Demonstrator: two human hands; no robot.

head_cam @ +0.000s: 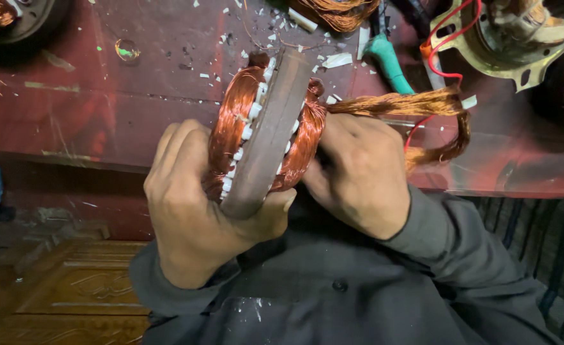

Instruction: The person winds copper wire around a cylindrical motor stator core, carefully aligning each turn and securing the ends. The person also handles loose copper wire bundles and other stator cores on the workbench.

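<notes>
Seen edge-on from the head camera, a round grey laminated steel stator core wound with shiny copper wire coils [268, 131] sits upright between the person's two hands, above the front edge of the dark red worktop [103, 96] and close to the chest. The left hand [196, 211] wraps around the stator from its left side: the fingers curl over the copper bulge on that face, and the thumb presses up against the lower rim of the grey core, so this hand is closed firmly on the stator. The right hand [358, 172] lies against the opposite face, its fingers bent and tucked into the copper winding there, gripping the coil side; its fingertips are hidden behind the core. White slips of insulation paper show between the core and the left winding.

From the right-hand winding a loose bundle of copper wire strands [416, 105] runs out to the right, over the back of the right hand, then bends down and back in a hook. Small white paper scraps [336, 61] litter the worktop beyond the stator. A tool with a teal handle [389, 61] lies just behind the bundle, and a thin red wire [445, 38] loops toward a pale metal motor housing [518, 38] at the upper right. Grey sleeves cover both forearms.
</notes>
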